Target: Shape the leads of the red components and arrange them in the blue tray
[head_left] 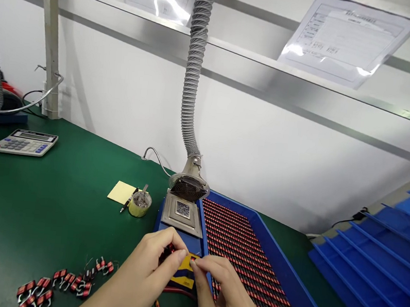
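My left hand is closed, thumb and forefinger pinched together. Between its curled fingers show red-and-black coils, mostly hidden. Close by on the right, my right hand is pinched too, with a tiny dark red piece at its fingertips; its kind is hard to make out. Both hands are above the yellow front panel of a blue solder pot. Silvery metal shows in the square opening on top. Several loose red-and-black coils with bare wire legs lie on the green mat left of my forearm.
A blue tray with rows of red-and-black coils stands at right, blue stacked trays beyond. A fume hood overhangs the pot. On the green mat are a yellow pot, sticky notes, a pen and a calculator.
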`<state>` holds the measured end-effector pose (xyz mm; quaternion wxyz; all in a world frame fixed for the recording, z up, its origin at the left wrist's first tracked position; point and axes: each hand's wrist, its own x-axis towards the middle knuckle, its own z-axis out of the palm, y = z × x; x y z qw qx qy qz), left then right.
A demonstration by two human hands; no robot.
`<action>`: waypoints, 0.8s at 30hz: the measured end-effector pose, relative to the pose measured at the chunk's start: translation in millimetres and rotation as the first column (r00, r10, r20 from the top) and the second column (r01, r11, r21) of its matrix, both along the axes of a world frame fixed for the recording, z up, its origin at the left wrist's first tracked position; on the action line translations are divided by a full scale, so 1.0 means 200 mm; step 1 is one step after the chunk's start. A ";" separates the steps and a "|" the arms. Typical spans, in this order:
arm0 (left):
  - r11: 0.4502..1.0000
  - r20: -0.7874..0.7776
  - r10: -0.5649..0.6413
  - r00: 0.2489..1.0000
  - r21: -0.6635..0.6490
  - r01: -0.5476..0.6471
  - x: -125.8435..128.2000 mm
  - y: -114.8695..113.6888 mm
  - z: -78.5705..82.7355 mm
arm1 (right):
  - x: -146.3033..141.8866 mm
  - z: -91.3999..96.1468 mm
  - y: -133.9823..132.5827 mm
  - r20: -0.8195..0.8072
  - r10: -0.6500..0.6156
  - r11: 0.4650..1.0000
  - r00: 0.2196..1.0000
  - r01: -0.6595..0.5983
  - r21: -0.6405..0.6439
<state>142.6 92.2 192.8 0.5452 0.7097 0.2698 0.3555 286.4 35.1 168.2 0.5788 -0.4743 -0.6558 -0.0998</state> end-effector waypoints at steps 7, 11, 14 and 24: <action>0.999 0.016 0.040 0.999 0.028 -0.041 -0.01 0.00 -0.02 | -0.02 0.02 -0.02 -0.129 0.016 0.993 0.992 -0.031 -0.116; 0.997 0.056 0.061 0.997 0.037 -0.063 0.00 0.00 -0.02 | -0.02 0.05 -0.02 -0.168 0.102 0.973 0.981 -0.134 -0.189; 0.999 0.064 0.047 0.997 0.019 -0.049 0.00 0.00 -0.01 | 0.00 0.06 -0.02 -0.184 0.212 0.943 0.960 -0.250 -0.218; 1.000 0.006 -0.019 1.000 -0.004 0.019 0.01 -0.01 0.05 | -0.01 0.03 -0.02 -0.341 0.204 0.942 0.918 -0.279 -0.188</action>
